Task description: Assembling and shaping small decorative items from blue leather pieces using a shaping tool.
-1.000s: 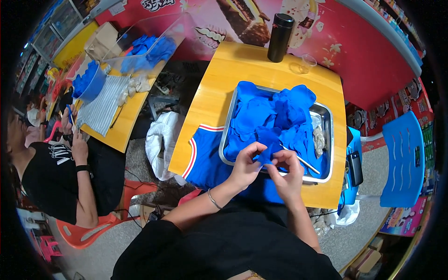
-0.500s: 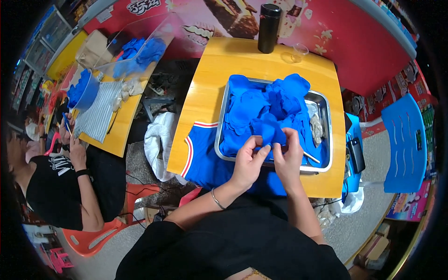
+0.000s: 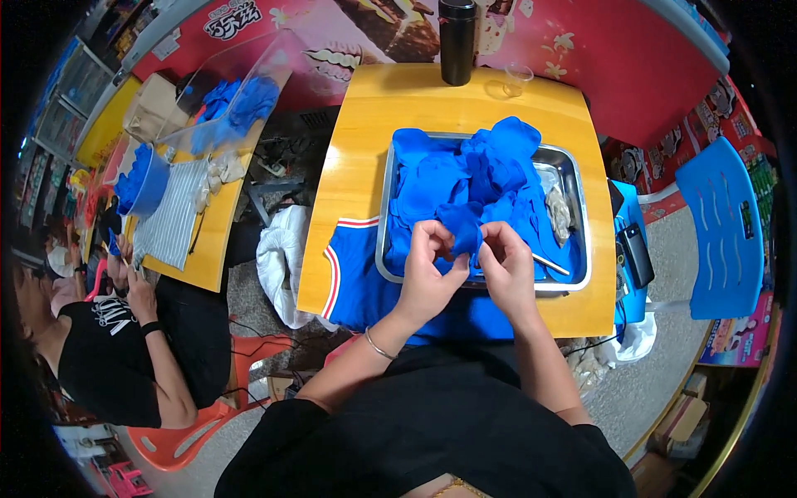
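Between my left hand and my right hand, a small blue fabric piece is pinched and held up. Fingers and thumb of each hand press together on its lower edges. Just behind it, a shiny metal tray is heaped with loose blue fabric pieces. In the tray's right side lie a clear plastic bag and a thin white stick. A blue garment with red and white trim is spread under the tray's near edge.
My yellow table carries a black flask and a clear cup at the back. A blue chair stands right. At left, another person sits by a second table with a blue bowl and clear bin.
The fabric piece was spread wider with a flap over the right fingers; now it looks narrower and more upright. Both hands still pinch it. The whole view has shifted slightly.
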Available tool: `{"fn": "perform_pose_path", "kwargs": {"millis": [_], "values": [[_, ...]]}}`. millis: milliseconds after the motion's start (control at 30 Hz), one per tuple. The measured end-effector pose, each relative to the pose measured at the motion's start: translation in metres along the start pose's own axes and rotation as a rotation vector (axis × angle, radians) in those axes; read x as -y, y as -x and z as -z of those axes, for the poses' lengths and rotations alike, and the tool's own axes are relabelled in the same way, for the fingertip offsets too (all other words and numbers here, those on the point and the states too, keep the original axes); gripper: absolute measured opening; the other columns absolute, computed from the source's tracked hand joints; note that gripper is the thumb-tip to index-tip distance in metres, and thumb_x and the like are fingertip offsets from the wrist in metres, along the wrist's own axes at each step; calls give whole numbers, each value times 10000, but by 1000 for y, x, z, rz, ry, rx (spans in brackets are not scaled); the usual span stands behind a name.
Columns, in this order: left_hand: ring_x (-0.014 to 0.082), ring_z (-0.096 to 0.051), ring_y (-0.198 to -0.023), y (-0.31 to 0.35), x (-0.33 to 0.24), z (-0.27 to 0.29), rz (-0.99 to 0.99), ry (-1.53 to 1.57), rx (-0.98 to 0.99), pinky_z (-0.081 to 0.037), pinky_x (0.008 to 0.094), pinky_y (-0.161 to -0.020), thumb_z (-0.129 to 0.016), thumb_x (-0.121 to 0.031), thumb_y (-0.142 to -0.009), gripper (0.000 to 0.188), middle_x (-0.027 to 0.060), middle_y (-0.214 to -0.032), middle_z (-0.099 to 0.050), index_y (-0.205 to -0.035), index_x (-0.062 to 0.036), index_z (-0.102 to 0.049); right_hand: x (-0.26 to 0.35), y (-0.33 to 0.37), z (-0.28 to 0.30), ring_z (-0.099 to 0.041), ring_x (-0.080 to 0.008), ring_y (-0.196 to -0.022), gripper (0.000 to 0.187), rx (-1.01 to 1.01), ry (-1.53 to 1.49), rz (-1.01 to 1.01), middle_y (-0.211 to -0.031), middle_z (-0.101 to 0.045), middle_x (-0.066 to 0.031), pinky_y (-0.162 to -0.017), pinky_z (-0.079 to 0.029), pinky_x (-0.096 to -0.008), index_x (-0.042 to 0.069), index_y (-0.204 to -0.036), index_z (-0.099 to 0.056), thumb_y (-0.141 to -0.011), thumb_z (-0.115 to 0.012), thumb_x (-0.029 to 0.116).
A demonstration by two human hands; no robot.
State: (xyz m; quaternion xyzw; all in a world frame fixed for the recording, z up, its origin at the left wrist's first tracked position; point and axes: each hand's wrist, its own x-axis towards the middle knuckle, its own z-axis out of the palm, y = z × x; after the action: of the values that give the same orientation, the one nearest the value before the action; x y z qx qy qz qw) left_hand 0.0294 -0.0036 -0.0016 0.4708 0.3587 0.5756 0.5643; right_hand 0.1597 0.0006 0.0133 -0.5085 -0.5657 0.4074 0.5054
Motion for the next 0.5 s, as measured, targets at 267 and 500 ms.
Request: {"fn": "perform_pose_path", "kwargs": {"millis": [267,500], "values": [[74,-510,-796,4,1,-9,-225,-231,-182,-428,203,-669,-592,30,-816,308,40,-899,-494,-1048,-39,-402,7,0,-1,-465,-38,-616,64,93,-121,5,-706,-528,20,-533,-370,-206,-2,-903,-554,-842,-559,17],[109,-561,-740,-3,3,1,-275,-360,-148,-466,238,-642,-556,40,-833,123,61,-854,-546,-950,3,-539,10,4,1,-488,-93,-584,73,113,-1,66,-710,-538,-49,-523,-376,-226,-6,-834,-567,-803,-612,43]]}}
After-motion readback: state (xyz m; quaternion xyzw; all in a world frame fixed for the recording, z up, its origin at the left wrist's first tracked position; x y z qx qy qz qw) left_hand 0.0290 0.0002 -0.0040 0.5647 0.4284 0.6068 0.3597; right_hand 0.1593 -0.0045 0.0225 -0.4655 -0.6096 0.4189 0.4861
